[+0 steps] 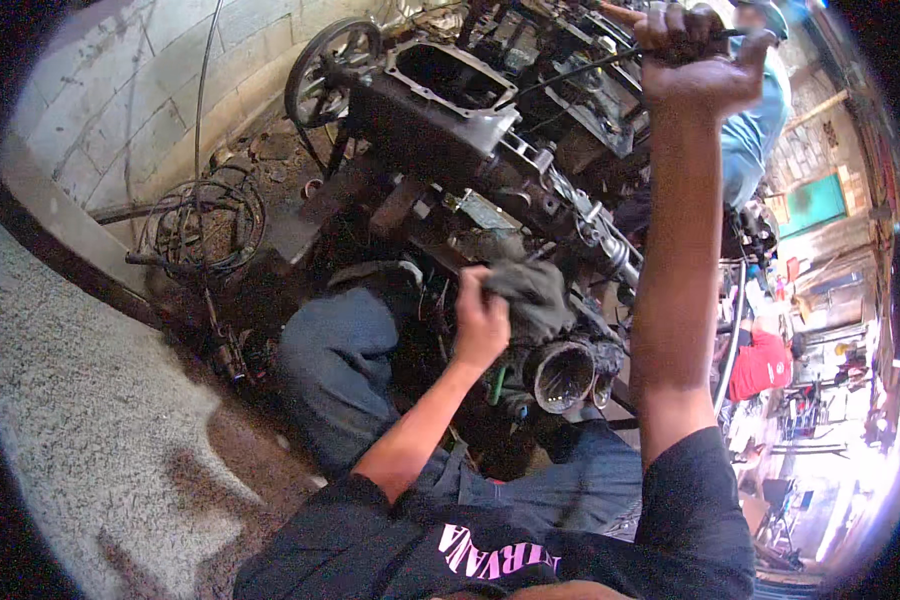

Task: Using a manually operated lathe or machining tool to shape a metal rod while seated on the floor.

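My left hand is closed on a dark, crumpled rag, slightly blurred, pressed near a greasy machine housing. Just below the rag is a round metal opening, beside my left fingers. High on the right, my right arm stretches forward. Its hand is closed around a thin dark rod, whose far end slants down left toward the large metal casing. That casing has a wide rectangular opening on top. Whether the rod touches the casing, I cannot tell.
A spoked wheel stands at the casing's far left. Coiled cable lies by the block wall. Another person in a blue shirt is beyond my right hand; someone in a red shirt is farther right.
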The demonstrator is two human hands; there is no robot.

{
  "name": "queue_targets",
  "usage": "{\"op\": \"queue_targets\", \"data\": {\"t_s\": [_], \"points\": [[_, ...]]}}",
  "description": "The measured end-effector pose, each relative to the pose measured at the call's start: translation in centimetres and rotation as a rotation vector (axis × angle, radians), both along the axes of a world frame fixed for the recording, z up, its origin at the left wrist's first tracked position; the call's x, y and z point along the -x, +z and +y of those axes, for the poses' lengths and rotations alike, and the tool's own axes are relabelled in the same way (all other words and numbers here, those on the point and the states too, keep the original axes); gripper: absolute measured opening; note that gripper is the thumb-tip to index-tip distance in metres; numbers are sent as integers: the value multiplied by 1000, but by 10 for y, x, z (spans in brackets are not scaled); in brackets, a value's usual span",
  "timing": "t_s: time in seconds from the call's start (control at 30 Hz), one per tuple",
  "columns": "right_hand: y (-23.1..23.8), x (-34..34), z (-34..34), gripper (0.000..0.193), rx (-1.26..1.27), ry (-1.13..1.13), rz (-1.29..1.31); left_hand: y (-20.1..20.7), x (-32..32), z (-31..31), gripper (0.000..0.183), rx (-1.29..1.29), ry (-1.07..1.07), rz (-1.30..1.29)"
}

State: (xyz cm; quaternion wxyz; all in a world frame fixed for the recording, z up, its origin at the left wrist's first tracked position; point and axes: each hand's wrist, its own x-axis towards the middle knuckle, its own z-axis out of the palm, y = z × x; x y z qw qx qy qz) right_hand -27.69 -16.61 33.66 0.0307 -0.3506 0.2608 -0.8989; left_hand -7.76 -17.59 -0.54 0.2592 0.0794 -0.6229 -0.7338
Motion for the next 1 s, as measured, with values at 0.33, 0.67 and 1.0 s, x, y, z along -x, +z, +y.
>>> {"op": "queue_targets", "data": {"t_s": [0.33, 0.67, 1.0], "points": [[-26, 62, -28, 60, -142, -306, -119, 138, 172, -330, 63, -455, -11, 491], [-79, 59, 9, 47, -374, -380, -11, 110, 311, -345, 54, 1302, 1029, -222], [-130, 25, 60, 61, -383, -267, -43, 115, 313, -354, 63, 1282, 713, -390]]}}
